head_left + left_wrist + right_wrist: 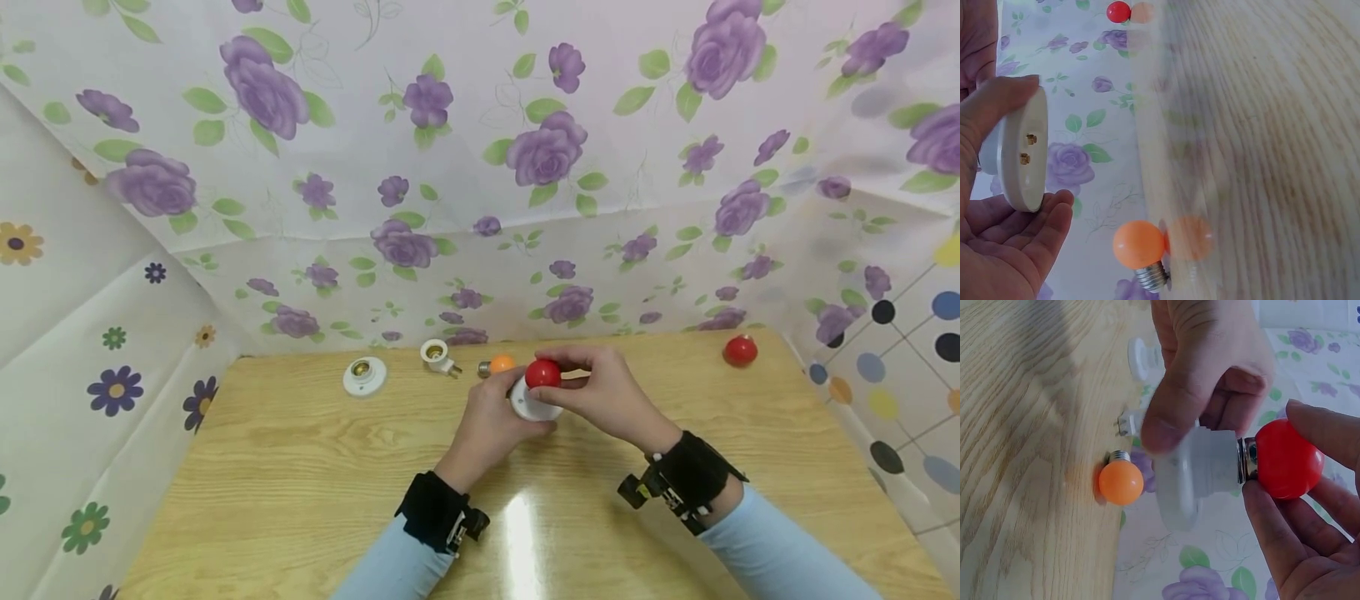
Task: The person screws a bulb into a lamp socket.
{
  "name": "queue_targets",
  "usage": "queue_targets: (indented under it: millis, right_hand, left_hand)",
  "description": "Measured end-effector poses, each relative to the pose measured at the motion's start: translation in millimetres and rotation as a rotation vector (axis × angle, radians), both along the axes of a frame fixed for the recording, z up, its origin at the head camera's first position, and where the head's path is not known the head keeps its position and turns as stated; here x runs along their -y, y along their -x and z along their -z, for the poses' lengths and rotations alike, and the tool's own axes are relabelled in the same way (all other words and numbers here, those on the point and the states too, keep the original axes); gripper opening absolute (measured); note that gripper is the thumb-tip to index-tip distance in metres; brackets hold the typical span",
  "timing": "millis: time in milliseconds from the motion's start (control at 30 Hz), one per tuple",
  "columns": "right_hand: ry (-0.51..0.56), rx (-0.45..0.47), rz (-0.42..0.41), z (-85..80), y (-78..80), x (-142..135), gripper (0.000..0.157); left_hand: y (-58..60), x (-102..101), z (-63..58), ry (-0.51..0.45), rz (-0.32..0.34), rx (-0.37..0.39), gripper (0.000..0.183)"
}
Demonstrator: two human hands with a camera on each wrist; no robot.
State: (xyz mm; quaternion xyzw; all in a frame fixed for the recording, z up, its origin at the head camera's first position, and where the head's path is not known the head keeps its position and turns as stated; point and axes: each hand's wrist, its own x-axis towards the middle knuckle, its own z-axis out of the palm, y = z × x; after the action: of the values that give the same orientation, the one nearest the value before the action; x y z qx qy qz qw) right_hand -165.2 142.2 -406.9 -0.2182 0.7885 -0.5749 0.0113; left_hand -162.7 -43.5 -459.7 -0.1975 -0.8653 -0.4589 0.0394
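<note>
My left hand point(492, 419) grips a round white lamp holder point(1180, 481) by its base, thumb on one side and fingers on the other. The underside of the base, with two brass contacts, faces the left wrist camera. My right hand point(611, 395) pinches a red bulb point(1289, 459) between thumb and fingers. The bulb's metal screw end sits at the mouth of the lamp holder, with some thread showing. Just beyond the left hand lies an orange bulb point(502, 363) on the wooden table point(315, 467).
Along the table's back edge stand a white lamp holder point(365, 377) and a white socket with a plug point(439, 357), both left of the orange bulb. Another red bulb point(740, 351) lies at the back right. A flowered cloth point(465, 208) hangs behind the table.
</note>
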Motion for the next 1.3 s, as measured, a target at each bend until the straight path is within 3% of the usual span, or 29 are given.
queue_targets:
  millis: [267,600,1000,1133,1300]
  right_hand:
    - [0.005,0.044,0.015,-0.5,-4.3,1.3,0.042]
    - [0.01,0.044,0.083,-24.9,-15.7,6.9,0.039]
    - [-0.049,-0.094,0.192,0.6,-6.0,4.4,0.046]
    - [-0.075,-0.122,0.182,2.4,-6.5,4.7,0.055]
    - [-0.099,-0.082,0.149,0.1,-6.6,1.7,0.063]
  left_hand:
    - [-3.7,1.0,2.5,0.011,-0.031,0.008,0.057]
    - [-3.3,0.2,2.9,-0.051,-0.038,-0.024,0.062]
    - [-2.5,-1.3,6.0,-0.094,-0.02,-0.044,0.066]
    - [-2.4,-1.3,6.3,-0.109,-0.014,-0.04,0.066]
    - [-3.1,0.6,5.6,-0.107,-0.026,-0.027,0.068]
